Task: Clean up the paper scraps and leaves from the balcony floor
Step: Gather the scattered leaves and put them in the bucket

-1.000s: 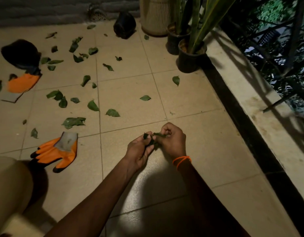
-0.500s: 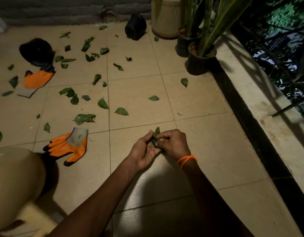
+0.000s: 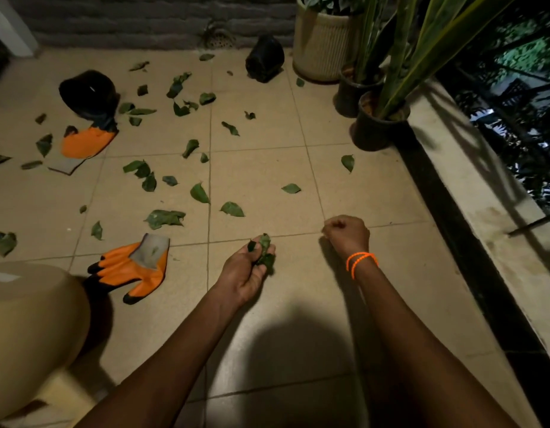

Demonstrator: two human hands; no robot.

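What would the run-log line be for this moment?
phase: gathering | left hand: grips leaf bunch | right hand: fisted, appears empty | floor: many leaves left | gloves: unworn

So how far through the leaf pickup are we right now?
Early on. The tiles nearest the person show no leaves. The left hand holds a small bunch of leaves; the right hand is a closed fist, apparently holding nothing. Dozens of scattered leaves remain on the floor, around both orange gloves.

We have a single head view, close above the tiled floor (image 3: pixel 267 319), facing forward and down toward the cream planter (image 3: pixel 321 47).
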